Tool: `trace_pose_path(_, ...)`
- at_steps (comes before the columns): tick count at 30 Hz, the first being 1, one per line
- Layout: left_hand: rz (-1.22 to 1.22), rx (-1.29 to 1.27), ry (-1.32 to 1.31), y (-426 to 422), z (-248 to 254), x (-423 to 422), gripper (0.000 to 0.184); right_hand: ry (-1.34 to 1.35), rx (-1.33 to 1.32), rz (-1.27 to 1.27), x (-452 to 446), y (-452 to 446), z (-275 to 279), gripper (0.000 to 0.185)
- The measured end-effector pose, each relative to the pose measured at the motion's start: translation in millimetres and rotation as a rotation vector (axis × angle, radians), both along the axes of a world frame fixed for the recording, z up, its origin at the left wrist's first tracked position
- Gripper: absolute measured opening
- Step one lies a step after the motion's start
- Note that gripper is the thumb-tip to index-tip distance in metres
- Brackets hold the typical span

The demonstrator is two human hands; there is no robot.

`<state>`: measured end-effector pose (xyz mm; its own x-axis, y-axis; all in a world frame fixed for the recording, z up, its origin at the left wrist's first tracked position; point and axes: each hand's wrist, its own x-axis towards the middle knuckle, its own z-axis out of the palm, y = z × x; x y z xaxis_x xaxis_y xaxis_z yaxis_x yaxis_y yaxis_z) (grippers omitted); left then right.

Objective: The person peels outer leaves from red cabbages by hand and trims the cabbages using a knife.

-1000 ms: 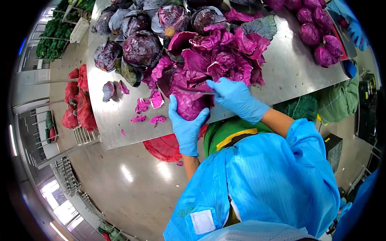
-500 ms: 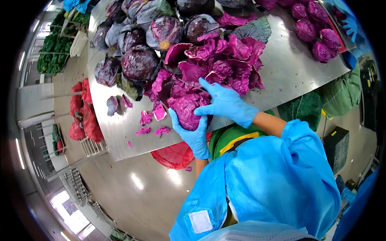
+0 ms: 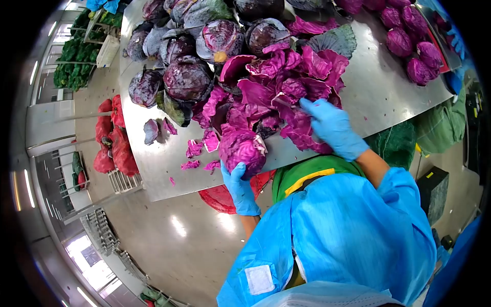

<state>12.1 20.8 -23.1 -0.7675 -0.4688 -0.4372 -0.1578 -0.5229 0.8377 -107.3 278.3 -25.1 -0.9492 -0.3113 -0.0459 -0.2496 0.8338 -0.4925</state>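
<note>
A peeled red cabbage [image 3: 241, 149] rests at the near edge of the steel table [image 3: 169, 179], its bright purple side facing up. My left hand [image 3: 239, 189] cups it from below, thumb against its side and the other fingers mostly hidden. To the right, my right hand [image 3: 335, 128] is closed at a loose purple cabbage leaf [image 3: 300, 132], apart from the head. A thin greyish strip shows by its fingertips, too unclear to name. Behind both hands lies a heap of torn purple leaves [image 3: 255, 94]. Both hands wear blue gloves.
Dark unpeeled cabbages [image 3: 188, 78] crowd the table's far left. Peeled heads [image 3: 422, 69] lie at the far right, near another person's blue glove [image 3: 455, 41]. Red sacks [image 3: 120, 148] stand on the left; a red mesh bag [image 3: 220, 198] is below the table edge.
My right hand has left the cabbage and moved right with a leaf. The cabbage has turned in my left hand, now showing a pale torn patch on its right side.
</note>
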Motion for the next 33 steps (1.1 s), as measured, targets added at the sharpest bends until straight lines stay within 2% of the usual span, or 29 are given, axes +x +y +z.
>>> trace_pose_path(2, 0.02, 0.079, 0.043, -1, 0, 4, 0.093, 0.117, -0.143, 0.027, -3, 2, 34, 0.061)
trace_pose_path(3, 0.005, -0.016, 0.052, 1, -9, 2, 0.096, 0.175, -0.214, 0.03, 0, 0, 45, 0.066)
trace_pose_path(4, -0.013, -0.095, 0.095, 5, -16, 0, 0.097, 0.037, -0.366, 0.131, 2, -9, 47, 0.072)
trace_pose_path(5, -0.033, -0.173, 0.141, 12, -20, -5, 0.098, 0.034, -0.388, 0.242, 2, -21, 43, 0.077)
trace_pose_path(6, -0.054, -0.25, 0.184, 18, -23, -7, 0.1, -0.11, -0.455, 0.319, -1, -35, 45, 0.082)
trace_pose_path(7, -0.084, -0.275, 0.165, 24, -23, -10, 0.105, -0.422, -0.51, 0.3, -10, -48, 68, 0.08)
trace_pose_path(8, -0.146, -0.402, 0.158, 26, -23, -13, 0.107, -0.286, -0.543, 0.313, -11, -61, 47, 0.076)
trace_pose_path(10, -0.259, -0.658, 0.137, 28, -16, -17, 0.11, -0.398, -0.582, 0.398, -21, -72, 18, 0.072)
trace_pose_path(11, -0.312, -0.599, 0.124, 26, -7, -18, 0.116, -0.248, -0.578, 0.405, -19, -74, 7, 0.066)
trace_pose_path(15, -0.369, -0.761, 0.169, 30, 24, -33, 0.123, 0.142, -0.522, 0.529, -12, -78, -3, 0.05)
trace_pose_path(16, -0.443, -1.149, 0.146, 22, 15, -37, 0.121, 0.204, -0.444, 0.561, -10, -79, -2, 0.052)
trace_pose_path(18, -0.566, -1.246, 0.117, 15, 6, -40, 0.12, 0.328, -0.283, 0.612, -2, -79, 0, 0.055)
trace_pose_path(19, -0.567, -1.211, 0.052, 16, 9, -38, 0.119, 0.306, -0.3, 0.587, -2, -78, 0, 0.053)
trace_pose_path(22, -0.512, -1.001, 0.017, 14, 9, -26, 0.123, 0.201, -0.672, 0.338, -23, -60, -13, 0.056)
trace_pose_path(24, -0.498, -0.895, 0.044, 11, 13, -21, 0.122, 0.215, -0.613, 0.065, -34, -47, 8, 0.059)
trace_pose_path(25, -0.504, -0.857, 0.052, 7, 14, -21, 0.121, 0.233, -0.462, 0.011, -34, -43, 30, 0.056)
trace_pose_path(26, -0.507, -0.82, 0.061, 5, 15, -22, 0.119, 0.319, -0.429, -0.008, -33, -42, 28, 0.058)
trace_pose_path(28, -0.46, -0.685, 0.027, 6, 21, -22, 0.117, 0.361, -0.456, 0.181, -16, -40, 9, 0.059)
trace_pose_path(29, -0.439, -0.616, 0.011, 7, 22, -23, 0.116, 0.107, -0.408, 0.29, -2, -38, -6, 0.062)
trace_pose_path(30, -0.42, -0.573, 0.023, 4, 18, -22, 0.115, -0.129, -0.482, 0.311, 9, -43, 0, 0.064)
trace_pose_path(32, -0.381, -0.488, 0.044, -6, 6, -18, 0.114, -0.232, -0.398, 0.259, 24, -59, 5, 0.068)
trace_pose_path(33, -0.377, -0.496, 0.047, -6, 11, -19, 0.113, -0.237, -0.466, 0.255, 25, -63, -2, 0.069)
